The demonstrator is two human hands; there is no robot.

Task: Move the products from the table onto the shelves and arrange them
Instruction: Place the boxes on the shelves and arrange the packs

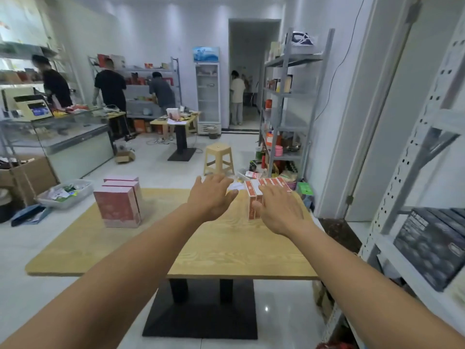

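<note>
Wood-grain table [151, 248], rect. top, on black pedestal w/ flat base plate [201, 311] standing on white tile floor [25, 248].

Table top, far left: 3 tall pink boxes [118, 207], upright, set one behind another, touching. Far right corner: row of small red-white boxes [251, 191], upright, packed side by side, approx. at the edge. Count not certain; part hidden.

Right of table: grey metal rack [377, 217]; one shelf carries dark flat boxes [432, 243], lying side by side.

Floor beyond table: beige plastic stool [218, 157]; clear bin [65, 193] at left, w/ packets inside.
</note>
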